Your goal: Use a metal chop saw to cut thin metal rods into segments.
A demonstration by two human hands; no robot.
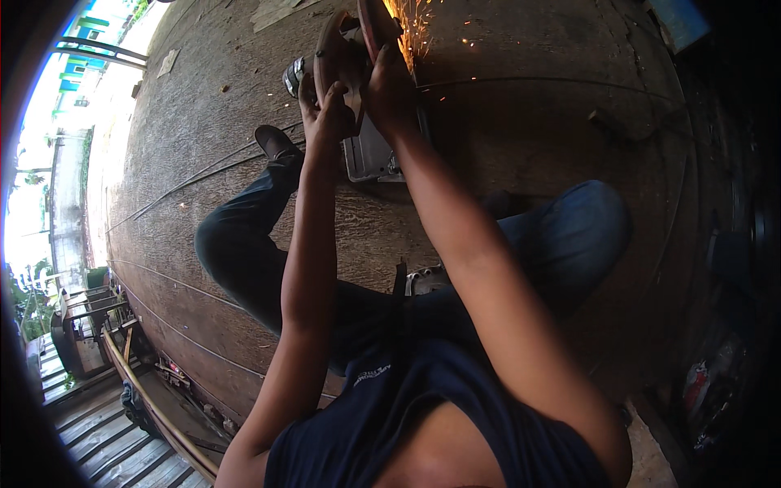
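Observation:
My left hand [325, 118] is closed on the lower part of a rust-brown curved metal piece [330, 57], thumb up along its face. Close on its right, my right hand [390, 93] is wrapped round the low end of a second reddish curved part [378, 31]. I cannot tell whether the two parts are joined. Orange sparks [413, 32] spray up and rightward just past that right part. Beneath my hands lies a grey metal base [368, 154] of a machine, mostly hidden. A silvery cylindrical part [293, 77] shows beside my left fingers.
I sit on a worn brown floor [236, 154], legs bent to either side of the base. Thin cables or rods [203, 175] run across the floor on the left. A short dark piece [602, 122] lies at right. Beyond the left edge are a railing [150, 407] and slatted roofing.

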